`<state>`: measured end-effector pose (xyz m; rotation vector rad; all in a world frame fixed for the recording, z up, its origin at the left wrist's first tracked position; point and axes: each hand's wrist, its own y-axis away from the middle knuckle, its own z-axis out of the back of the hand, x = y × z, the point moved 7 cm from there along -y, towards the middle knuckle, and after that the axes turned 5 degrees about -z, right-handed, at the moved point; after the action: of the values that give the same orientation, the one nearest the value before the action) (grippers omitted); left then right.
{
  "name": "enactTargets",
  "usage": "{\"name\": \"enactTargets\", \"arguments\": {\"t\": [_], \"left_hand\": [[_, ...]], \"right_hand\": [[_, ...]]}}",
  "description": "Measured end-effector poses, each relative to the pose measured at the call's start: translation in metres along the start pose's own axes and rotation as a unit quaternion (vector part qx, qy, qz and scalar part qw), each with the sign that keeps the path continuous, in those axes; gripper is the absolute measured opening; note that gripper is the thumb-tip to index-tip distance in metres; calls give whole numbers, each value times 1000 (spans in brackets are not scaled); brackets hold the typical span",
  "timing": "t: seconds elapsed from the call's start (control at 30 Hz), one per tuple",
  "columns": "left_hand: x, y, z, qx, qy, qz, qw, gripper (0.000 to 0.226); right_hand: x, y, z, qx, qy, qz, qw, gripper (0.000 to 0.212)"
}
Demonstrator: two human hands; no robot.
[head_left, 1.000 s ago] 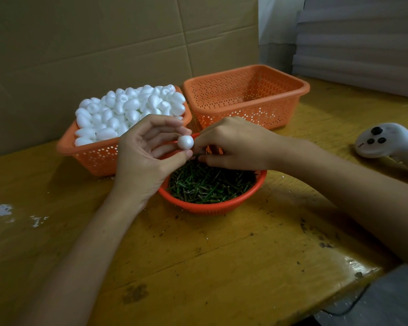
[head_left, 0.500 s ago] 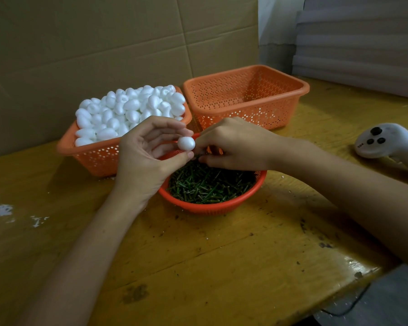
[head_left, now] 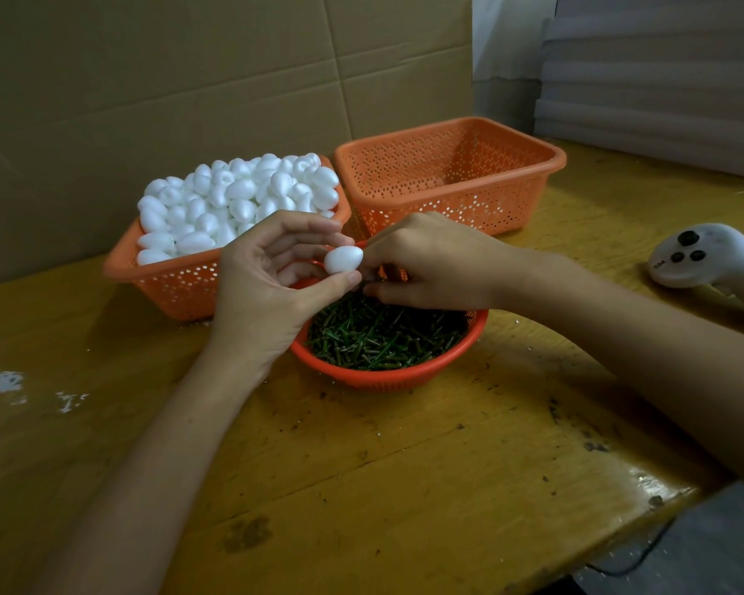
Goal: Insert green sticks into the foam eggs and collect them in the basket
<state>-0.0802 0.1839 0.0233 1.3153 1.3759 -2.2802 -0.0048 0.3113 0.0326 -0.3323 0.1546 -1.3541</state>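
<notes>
the left hand (head_left: 267, 285) holds a single foam egg (head_left: 343, 259) pinched between its thumb below and curled fingers above, the egg lying sideways with its narrow end pointing toward the right hand (head_left: 430, 268). the right hand's fingers are curled tight with their tips bunched just beside that narrow end; whether they pinch a stick cannot be told, as the spot is dark and partly hidden. both hands hover over the far rim of a round red bowl (head_left: 387, 377) that sits near the middle of the wooden table (head_left: 361, 487) and is filled with short green sticks (head_left: 383, 337). behind it toward the table's far edge, on the left, stands an orange basket (head_left: 177, 285) heaped with white foam eggs (head_left: 237, 199). just beside it on the right is a second orange basket (head_left: 447, 208). a white controller (head_left: 705, 255) lies near the table's right edge. a cardboard sheet (head_left: 190, 79) stands along the far edge
</notes>
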Motion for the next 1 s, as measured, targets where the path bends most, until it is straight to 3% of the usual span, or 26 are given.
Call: {"name": "enactTargets", "arguments": {"t": [1.0], "left_hand": [[0, 0, 2, -13, 7, -4, 1000, 31]], "right_hand": [[1, 0, 1, 17, 1, -14, 1000, 18]]}}
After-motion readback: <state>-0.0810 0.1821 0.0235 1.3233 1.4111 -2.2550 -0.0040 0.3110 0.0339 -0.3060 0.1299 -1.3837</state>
